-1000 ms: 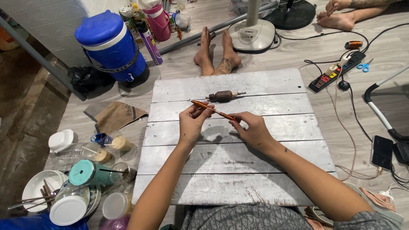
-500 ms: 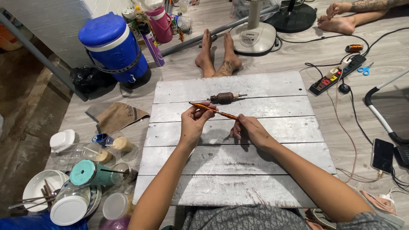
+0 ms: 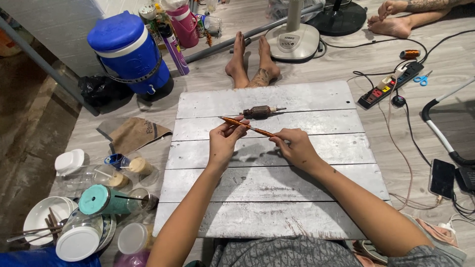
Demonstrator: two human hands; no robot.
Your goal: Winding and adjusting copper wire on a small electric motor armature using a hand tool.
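Over a white-painted plank table [image 3: 277, 198], both my hands hold one thin stick wrapped in orange-brown copper wire [image 3: 252, 128]. My left hand [image 3: 225, 141] pinches its left end, and my right hand [image 3: 294, 146] pinches its right end. The stick slants down to the right a little above the planks. Just beyond it, a small dark motor armature with a metal shaft [image 3: 260, 112] lies on the table, untouched.
My bare feet [image 3: 252, 66] stick out past the table's far edge. A blue water jug [image 3: 129, 49] stands at far left; cups, lids and bowls [image 3: 74, 217] crowd the near left. A fan base [image 3: 297, 39], power strip [image 3: 391, 89], scissors [image 3: 422, 78], phone [image 3: 442, 178] and another person's feet [image 3: 396, 17] lie to the right.
My right hand slid outward to the wire stick's right end, and the stick now lies flatter between both hands. The armature has not moved.
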